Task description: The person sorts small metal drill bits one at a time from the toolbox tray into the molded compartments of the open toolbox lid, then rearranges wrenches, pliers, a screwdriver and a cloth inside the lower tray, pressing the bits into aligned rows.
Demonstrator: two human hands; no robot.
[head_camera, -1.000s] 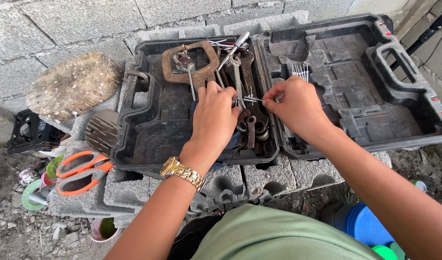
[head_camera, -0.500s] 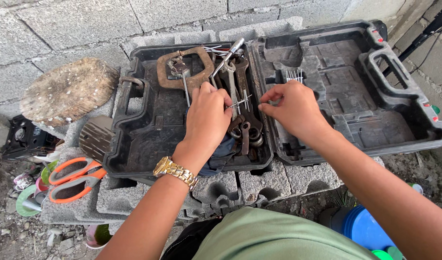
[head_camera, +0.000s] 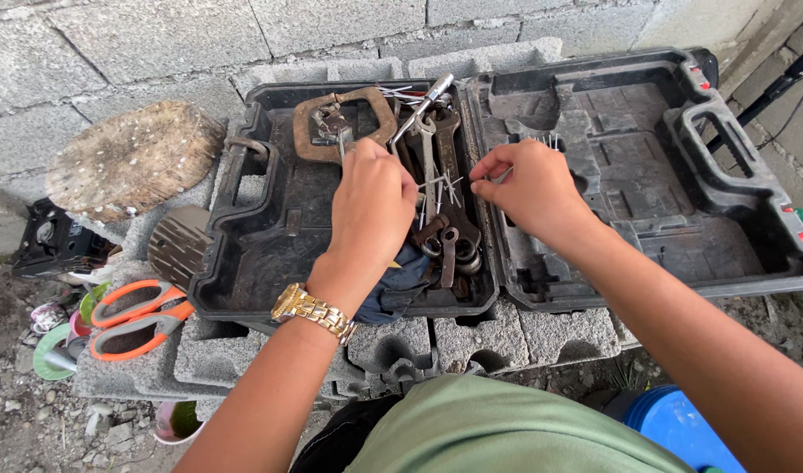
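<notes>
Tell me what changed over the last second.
The hands have drawn apart: the right hand let go of the nails and pulled back right, pinching something small. The left hand still holds the nails. The wrenches, rusty clamp and black case stayed put.

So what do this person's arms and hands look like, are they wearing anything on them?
Both arms are bare from the elbow down, with no gloves or sleeves in view. The left hand has a gold-coloured metal wristwatch with a link bracelet on its wrist. The right hand wears nothing that shows: no watch or ring can be seen. A green shirt covers the torso below.
</notes>
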